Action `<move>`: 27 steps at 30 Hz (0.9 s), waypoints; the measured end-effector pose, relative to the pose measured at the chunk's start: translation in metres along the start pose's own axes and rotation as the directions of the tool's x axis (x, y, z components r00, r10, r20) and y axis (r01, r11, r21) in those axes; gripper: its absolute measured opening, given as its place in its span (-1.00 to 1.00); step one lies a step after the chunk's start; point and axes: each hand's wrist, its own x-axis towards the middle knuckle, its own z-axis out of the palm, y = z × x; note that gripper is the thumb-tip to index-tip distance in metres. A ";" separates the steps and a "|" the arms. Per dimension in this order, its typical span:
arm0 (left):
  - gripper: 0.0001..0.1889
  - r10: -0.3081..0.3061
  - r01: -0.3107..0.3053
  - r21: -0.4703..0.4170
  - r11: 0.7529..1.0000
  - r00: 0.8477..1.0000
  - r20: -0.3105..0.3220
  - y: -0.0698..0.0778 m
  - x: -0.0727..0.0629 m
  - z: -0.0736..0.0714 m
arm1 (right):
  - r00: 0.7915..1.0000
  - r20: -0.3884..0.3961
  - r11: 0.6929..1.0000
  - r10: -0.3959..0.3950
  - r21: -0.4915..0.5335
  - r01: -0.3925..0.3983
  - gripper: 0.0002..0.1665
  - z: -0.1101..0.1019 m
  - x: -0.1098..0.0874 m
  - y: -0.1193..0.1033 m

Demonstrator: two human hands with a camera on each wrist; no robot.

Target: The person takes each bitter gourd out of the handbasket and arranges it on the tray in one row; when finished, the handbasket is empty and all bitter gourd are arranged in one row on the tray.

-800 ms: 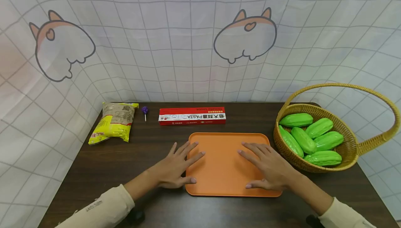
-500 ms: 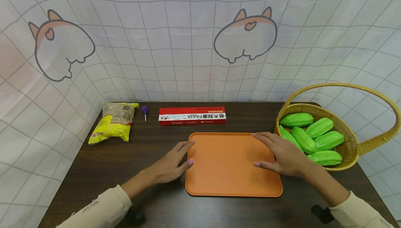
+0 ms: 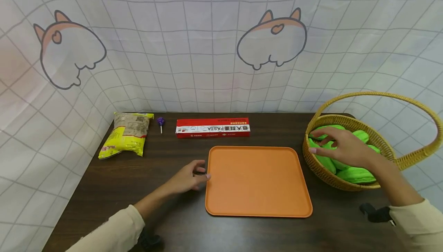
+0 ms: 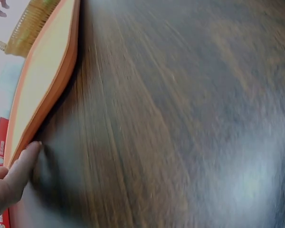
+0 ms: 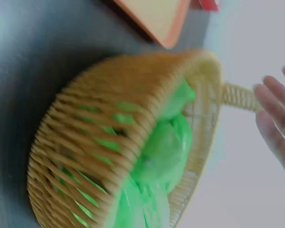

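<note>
An orange rectangular tray [image 3: 257, 182] lies flat on the dark wood table. My left hand [image 3: 187, 178] is at its left edge, fingers loosely bent and thumb tip right at the rim; in the left wrist view a fingertip [image 4: 32, 148] meets the tray's side. To the right stands a wicker basket [image 3: 320, 173] with a tall arched handle, filled with several bright green, ridged gourds [image 3: 356, 175]. Over the basket is my right hand [image 3: 349, 148], fingers relaxed and holding nothing, hiding part of the gourds. The right wrist view shows its fingers [image 5: 275, 102] above the basket's opening.
Behind the tray lies a red and white pasta box [image 3: 212, 128]. A purple lollipop [image 3: 160, 122] and a yellow bag [image 3: 128, 132] with brownish contents sit at the back left. A white gridded curtain [image 3: 194, 52] hangs behind the table.
My right hand has moved from over the tray rightward to above the basket. The left hand has drawn back slightly to the tray's left edge, its fingers bending in. The tray and basket stayed put.
</note>
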 end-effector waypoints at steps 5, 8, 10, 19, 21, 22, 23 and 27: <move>-0.37 -0.048 0.047 -0.099 0.994 0.999 -0.013 0.000 0.001 0.004 | 0.997 0.041 0.998 0.065 -0.006 -0.065 -0.45 -0.018 0.002 0.017; -0.42 -0.073 0.066 -0.124 0.990 0.996 -0.049 0.000 0.003 0.008 | 0.994 0.058 0.995 0.095 -0.021 -0.094 -0.41 -0.024 0.003 0.028; -0.43 -0.077 0.067 -0.142 0.988 0.995 -0.066 0.000 0.004 0.011 | 0.990 0.077 0.993 0.116 -0.016 -0.115 -0.36 -0.027 0.004 0.035; -0.36 -0.060 0.042 -0.178 0.983 0.994 -0.096 0.001 0.001 0.019 | 0.965 0.185 0.980 0.187 0.027 -0.196 -0.29 -0.035 0.012 0.066; -0.36 -0.055 0.037 -0.169 0.985 0.993 -0.105 0.000 0.001 0.020 | 0.951 0.233 0.973 0.205 0.054 -0.223 -0.27 -0.035 0.013 0.071; -0.35 -0.057 0.038 -0.165 0.986 0.992 -0.110 0.000 0.001 0.020 | 0.942 0.260 0.969 0.212 0.068 -0.237 -0.25 -0.035 0.015 0.074; -0.35 -0.056 0.038 -0.157 0.987 0.992 -0.114 -0.001 0.001 0.021 | 0.933 0.286 0.964 0.220 0.083 -0.253 -0.23 -0.035 0.016 0.076; -0.34 -0.050 0.032 -0.143 0.989 0.990 -0.128 -0.001 0.003 0.023 | 0.889 0.373 0.937 0.266 0.115 -0.329 -0.14 -0.032 0.020 0.085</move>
